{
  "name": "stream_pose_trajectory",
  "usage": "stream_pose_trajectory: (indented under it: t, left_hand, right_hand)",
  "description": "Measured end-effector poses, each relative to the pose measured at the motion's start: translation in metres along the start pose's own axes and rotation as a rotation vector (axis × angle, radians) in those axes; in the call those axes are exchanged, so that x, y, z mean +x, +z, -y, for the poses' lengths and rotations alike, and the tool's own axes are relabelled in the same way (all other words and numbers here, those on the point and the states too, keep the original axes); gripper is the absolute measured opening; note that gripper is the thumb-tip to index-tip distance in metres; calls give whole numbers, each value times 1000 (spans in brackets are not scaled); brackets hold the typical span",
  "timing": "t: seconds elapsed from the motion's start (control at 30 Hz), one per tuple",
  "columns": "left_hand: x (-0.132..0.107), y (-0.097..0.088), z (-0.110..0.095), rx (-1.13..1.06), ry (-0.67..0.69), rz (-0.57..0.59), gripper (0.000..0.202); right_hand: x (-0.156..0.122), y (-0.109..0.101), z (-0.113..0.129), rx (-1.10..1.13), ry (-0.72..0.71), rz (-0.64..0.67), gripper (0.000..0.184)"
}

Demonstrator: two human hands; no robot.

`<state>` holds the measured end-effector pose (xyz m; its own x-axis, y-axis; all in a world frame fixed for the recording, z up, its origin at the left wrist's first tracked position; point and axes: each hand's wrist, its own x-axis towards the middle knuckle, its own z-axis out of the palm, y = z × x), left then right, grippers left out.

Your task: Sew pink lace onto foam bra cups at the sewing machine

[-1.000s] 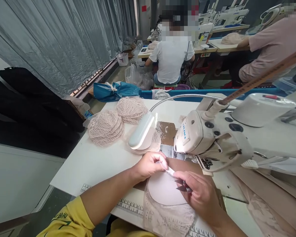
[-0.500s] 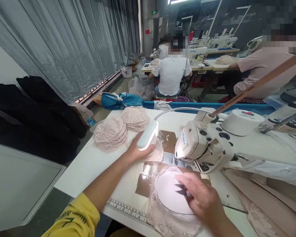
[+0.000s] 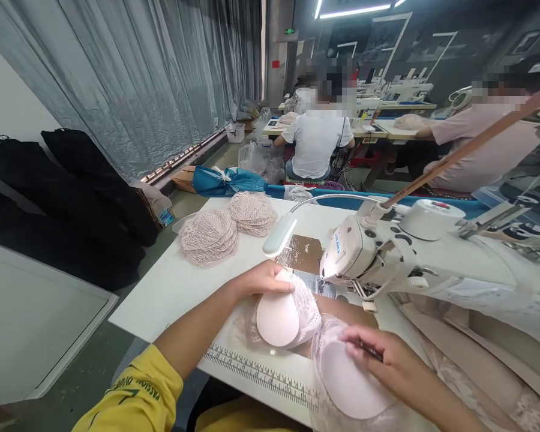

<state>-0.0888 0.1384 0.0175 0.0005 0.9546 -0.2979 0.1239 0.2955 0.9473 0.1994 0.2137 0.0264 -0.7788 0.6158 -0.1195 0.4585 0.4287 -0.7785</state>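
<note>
Two joined-looking pale pink lace bra cups lie before me at the table's front, hollow sides up. My left hand [image 3: 266, 279] pinches the upper edge of the left bra cup [image 3: 277, 321], thumb on the inside. Over the right bra cup [image 3: 351, 384], my right hand [image 3: 389, 354] is closed around small dark thread snips [image 3: 369, 350], its fingertips at the cup's upper rim. The snips' blades are mostly hidden now. Just beyond the cups is the white sewing machine's head [image 3: 342, 249], its needle area apart from both hands.
Two stacks of lace cups, a left stack [image 3: 209, 237] and a right stack [image 3: 252, 213], sit at the back left. A lamp [image 3: 280, 236] on a bendy neck hangs above the table. A ruler strip [image 3: 261, 379] runs along the front edge. Co-workers sit at machines beyond.
My left hand has come down from behind the lamp toward me, bringing the left cup into the open. My right hand and its cup have shifted right and nearer; the snips have turned.
</note>
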Motion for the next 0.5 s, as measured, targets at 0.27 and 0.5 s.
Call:
stream_pose_trajectory:
  t: [0.27,0.5]
  left_hand:
    - [-6,16,1,-155,43,148,40]
    - [-7,3,4,7,73,157,33]
  right_hand:
    - [34,25,25,241,24,49,40]
    - [35,35,11,167,47,23,34]
